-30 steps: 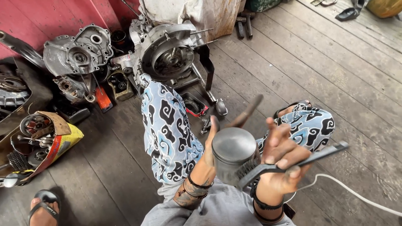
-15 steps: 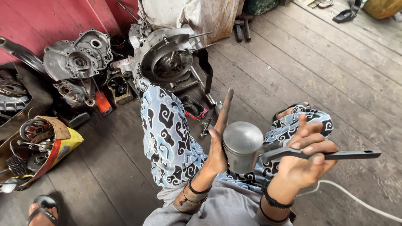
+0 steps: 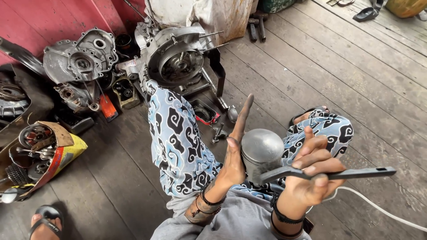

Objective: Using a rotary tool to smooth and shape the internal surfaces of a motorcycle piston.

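Floor: I sit on worn grey wooden planks (image 3: 347, 75).
Wall: red boards (image 3: 53, 22) behind engine cases (image 3: 80, 60).
Hands: my left hand (image 3: 233, 162) cups the piston (image 3: 262, 151); my right hand (image 3: 313, 171) grips a flat tool (image 3: 351, 173).

Motorcycle repair workshop: engine cases (image 3: 82, 60), scattered parts (image 3: 33, 151).

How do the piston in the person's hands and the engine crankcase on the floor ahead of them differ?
The piston is small, smooth and domed; the engine crankcase is much larger, open-faced, with studs sticking out. The piston is held up between the left hand and right hand; the crankcase sits on the plank floor. Both are dull grey metal.
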